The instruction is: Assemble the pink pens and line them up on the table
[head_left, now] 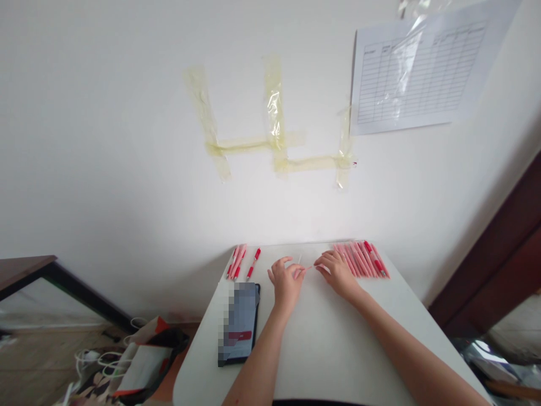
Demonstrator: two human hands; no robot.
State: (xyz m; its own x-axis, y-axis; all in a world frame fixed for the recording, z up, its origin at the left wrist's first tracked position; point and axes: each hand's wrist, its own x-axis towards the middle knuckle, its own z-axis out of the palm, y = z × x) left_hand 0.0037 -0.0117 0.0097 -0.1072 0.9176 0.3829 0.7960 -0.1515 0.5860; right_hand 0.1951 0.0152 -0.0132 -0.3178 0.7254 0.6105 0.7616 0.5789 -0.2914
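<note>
Above the far part of the white table (329, 344), my left hand (287, 282) pinches a slim pink stick-like piece (309, 268), perhaps a pen part. From the other side, the closed fingertips of my right hand (338, 272) meet its far end. A thin, pale, see-through strip (300, 259) shows just behind my left fingers. Right beside my right hand lies a row of several pink and red pens (361, 259). Left of my left hand is a single red pen (253, 265) with a clear middle, and beyond it a small group of pink and red pens (236, 262).
A phone (243, 324), partly blurred out, lies at the table's left. The wall behind carries yellowed tape (276, 113) and a printed sheet (418, 73). Bags and cables (139, 361) are on the floor at left; dark wooden furniture (490, 270) stands at right.
</note>
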